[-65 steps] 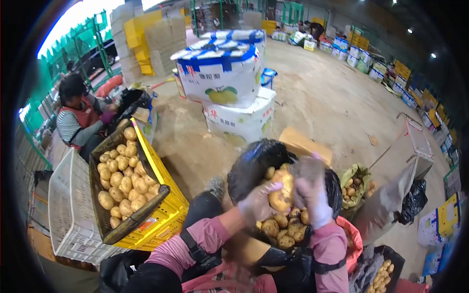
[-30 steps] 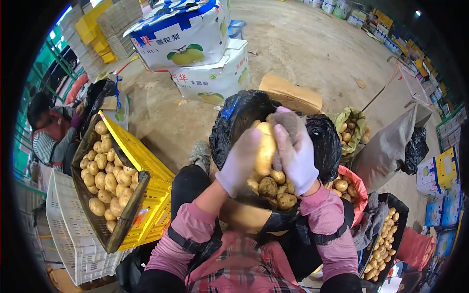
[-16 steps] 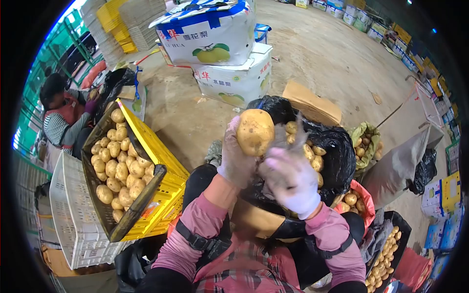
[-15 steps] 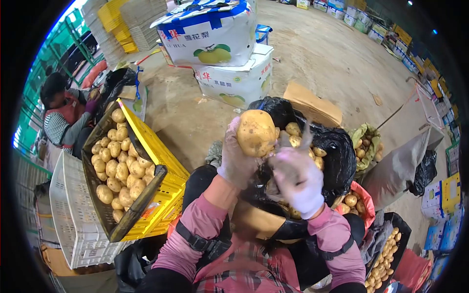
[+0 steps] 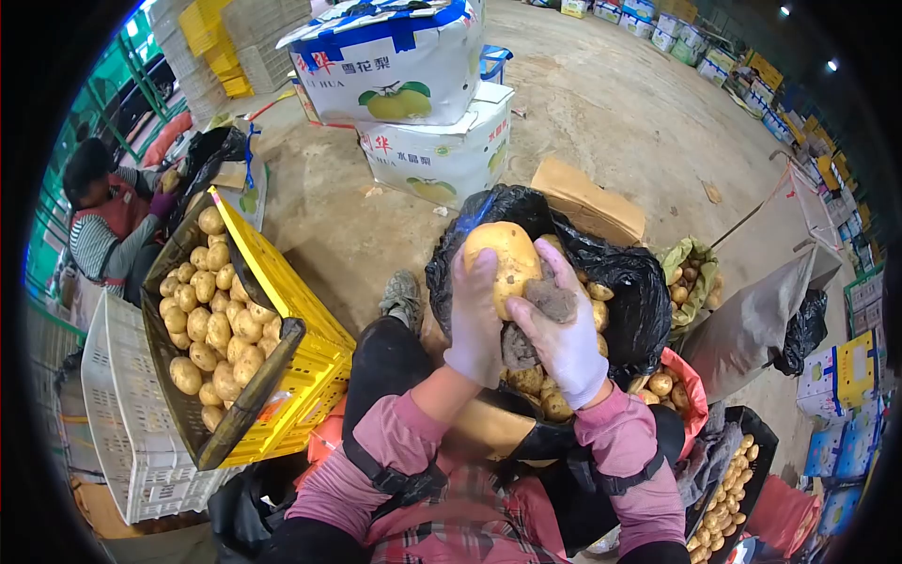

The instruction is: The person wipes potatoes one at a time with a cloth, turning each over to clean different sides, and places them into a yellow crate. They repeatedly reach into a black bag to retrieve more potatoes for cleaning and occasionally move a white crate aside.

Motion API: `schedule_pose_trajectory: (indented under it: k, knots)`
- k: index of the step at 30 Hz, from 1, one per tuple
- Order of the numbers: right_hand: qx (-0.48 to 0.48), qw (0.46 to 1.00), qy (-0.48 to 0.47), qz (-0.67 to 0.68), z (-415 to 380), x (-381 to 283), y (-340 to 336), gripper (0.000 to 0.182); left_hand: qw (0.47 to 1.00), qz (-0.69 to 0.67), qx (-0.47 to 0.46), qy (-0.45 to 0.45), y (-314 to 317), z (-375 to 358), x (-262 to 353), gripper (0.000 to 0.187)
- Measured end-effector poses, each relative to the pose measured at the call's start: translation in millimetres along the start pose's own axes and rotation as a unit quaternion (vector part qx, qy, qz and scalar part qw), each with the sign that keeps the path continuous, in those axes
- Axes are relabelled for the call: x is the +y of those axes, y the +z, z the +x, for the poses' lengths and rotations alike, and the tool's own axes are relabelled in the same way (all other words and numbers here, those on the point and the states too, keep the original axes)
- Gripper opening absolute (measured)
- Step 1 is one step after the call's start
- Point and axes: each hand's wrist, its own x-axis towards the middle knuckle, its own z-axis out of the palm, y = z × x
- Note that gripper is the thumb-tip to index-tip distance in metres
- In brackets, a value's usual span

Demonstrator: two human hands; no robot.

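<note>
A large yellow potato with dirt specks is held up in front of me. My left hand, in a thin pale glove, is closed around its left side. My right hand, gloved too, grips a dirty grey cloth and presses it against the potato's lower right side. Part of the cloth hangs below between the hands. Under them stands a cardboard box lined with a black plastic bag, holding several potatoes, partly hidden by my hands.
Left of me, a yellow crate of potatoes leans beside a white crate. Another person sits beyond it. Stacked pear boxes stand ahead. On the right are a green sack, a red bag and a small-potato crate.
My right hand has moved in from beside the potato, bringing the cloth against it. The potato has shifted slightly right and down. The view has turned slightly.
</note>
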Motion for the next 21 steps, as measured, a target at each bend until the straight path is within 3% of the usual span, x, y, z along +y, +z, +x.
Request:
schedule_pose_trajectory:
  k: [2,5,7,10,13,14,17,19,21]
  knots:
    - [0.016,1.000,-0.007,0.015,-4.0,1.1,-1.9,0.068,0.998,0.049,0.007,0.043,-2.6,2.1,-10.1,0.043]
    - [0.043,0.999,-0.017,-0.020,-7.5,1.7,-7.9,0.065,0.999,0.014,0.018,0.038,8.2,-5.1,-9.2,0.043]
    - [0.052,0.997,-0.036,-0.047,-2.7,7.6,-14.3,0.064,0.999,-0.008,-0.034,0.008,3.3,3.0,-7.8,0.048]
    - [0.034,0.998,0.049,0.033,-3.9,-9.1,-23.2,0.062,0.995,-0.057,-0.072,-0.025,8.1,3.3,6.9,0.053]
    - [0.026,0.996,-0.001,0.088,-9.5,-3.6,-4.7,0.057,0.998,-0.011,-0.064,-0.016,9.0,0.6,10.8,0.054]
    - [0.073,0.994,-0.078,-0.029,-7.6,9.1,-4.5,0.056,0.998,0.022,-0.057,-0.008,8.3,-0.4,10.2,0.053]
    - [0.011,0.999,-0.042,-0.029,-0.7,6.4,-25.9,0.060,0.987,-0.092,-0.125,-0.046,10.1,-2.8,16.4,0.047]
    - [0.012,0.999,-0.025,0.032,0.4,1.9,-23.9,0.067,0.990,0.055,-0.127,0.027,4.8,0.9,16.2,0.045]
    - [-0.004,0.999,-0.017,0.044,-4.8,-1.0,-17.2,0.071,0.989,0.063,-0.123,0.048,6.8,1.2,19.9,0.043]
